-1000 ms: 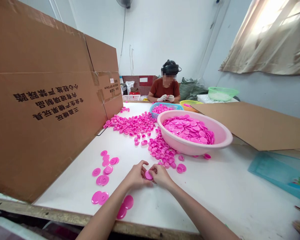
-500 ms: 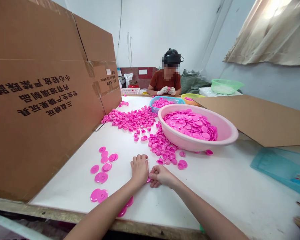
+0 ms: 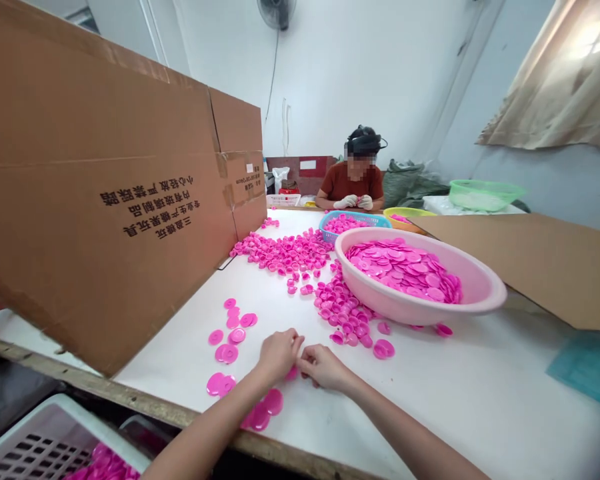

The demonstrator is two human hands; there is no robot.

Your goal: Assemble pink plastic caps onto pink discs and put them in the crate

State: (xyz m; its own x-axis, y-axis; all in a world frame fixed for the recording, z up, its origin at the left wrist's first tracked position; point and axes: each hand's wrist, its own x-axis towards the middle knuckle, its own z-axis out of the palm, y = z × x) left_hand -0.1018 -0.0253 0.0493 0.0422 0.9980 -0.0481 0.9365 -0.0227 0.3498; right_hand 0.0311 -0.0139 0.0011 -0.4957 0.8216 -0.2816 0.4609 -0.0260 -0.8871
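My left hand (image 3: pixel 279 353) is closed above the white table, its thumb and fingertips pressed together. Close on its right, my right hand (image 3: pixel 324 367) is closed too, fingers curled towards the left one. What either hand grips, if anything, is hidden. Part of a pink plastic disc (image 3: pixel 291 373) shows below and between the hands; whether it is held or lying there I cannot tell. Several flat pink discs (image 3: pixel 227 353) are scattered to the left, and more pink discs (image 3: pixel 274 401) lie beside my left forearm. Small pink cups (image 3: pixel 347 313) are heaped just beyond my hands.
A pink basin (image 3: pixel 480 308) full of discs stands right of the cups. A large cardboard box (image 3: pixel 170 267) walls off the left. Farther back are a blue basket (image 3: pixel 330 235) and a gloved co-worker (image 3: pixel 353 180). A white crate (image 3: pixel 55 427) sits below the table's front edge.
The view has shifted left and upward, bringing the crate into sight. My left hand's fingers, spread out before, are now drawn together. My right hand stays close beside it.
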